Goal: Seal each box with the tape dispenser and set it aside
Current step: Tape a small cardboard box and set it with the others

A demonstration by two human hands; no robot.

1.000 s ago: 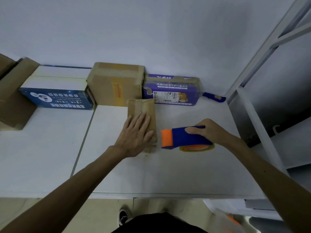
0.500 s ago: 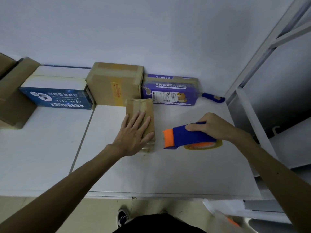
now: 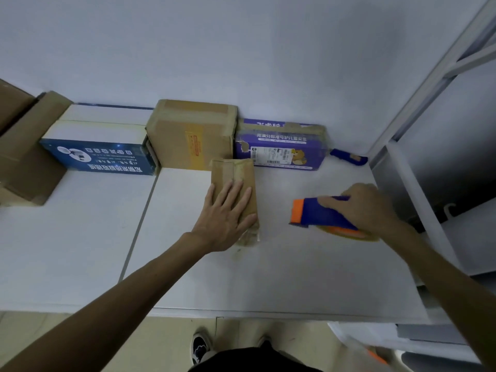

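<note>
A small brown cardboard box lies flat on the white table, with tape running along its top. My left hand rests flat on its near half, fingers straight and spread. To the right, my right hand grips the blue and orange tape dispenser, which sits low on the table with its yellowish tape roll showing underneath. The dispenser is well apart from the small box.
Against the back wall stand a taped brown box, a purple printed box, a blue and white box and brown cartons at far left. A blue tool lies at the back right. A white metal rack borders the right side.
My right hand has carried the tape dispenser to the right, away from the small box. My left hand has pushed the box slightly toward the back boxes.
</note>
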